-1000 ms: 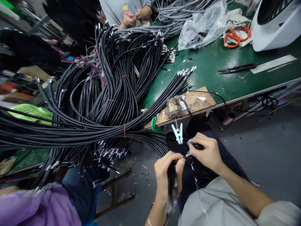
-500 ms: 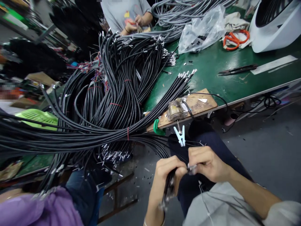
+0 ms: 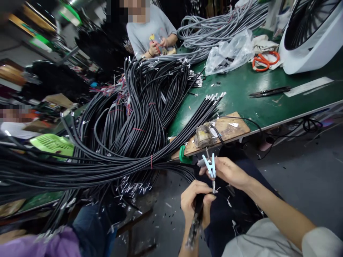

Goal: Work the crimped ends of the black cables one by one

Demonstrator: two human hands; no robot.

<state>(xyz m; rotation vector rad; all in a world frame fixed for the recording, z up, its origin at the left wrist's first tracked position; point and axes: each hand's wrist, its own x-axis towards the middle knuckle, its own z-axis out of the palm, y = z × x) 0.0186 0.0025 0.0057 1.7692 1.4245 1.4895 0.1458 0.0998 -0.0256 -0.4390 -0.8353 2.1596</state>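
Note:
My left hand (image 3: 197, 201) is closed around a bundle of black cables (image 3: 197, 223), its thumb and forefinger pinching near one end. Frayed silvery strands (image 3: 214, 187) stick out there and reach up to the jaws of a light blue clothespin (image 3: 210, 166). My right hand (image 3: 230, 173) is bent round the clothespin, thumb side at its right arm and fingertips showing past its left; the clip partly hides the grip. The clothespin hangs at the shaft of a small tape-wrapped motor (image 3: 203, 136), which sits on a wooden board (image 3: 230, 126).
A green clamp (image 3: 184, 154) grips the board at the edge of the green table (image 3: 241, 96). Large bundles of black cables (image 3: 144, 107) spread to the left. Pliers (image 3: 269, 92), orange-handled scissors (image 3: 265, 61) and a white fan (image 3: 302, 53) lie rightward. Co-workers sit opposite and at left.
My right hand has left the cable end beside my left hand and moved up to the clothespin. Silvery strands now show between my left hand and the clip. The view has shifted slightly.

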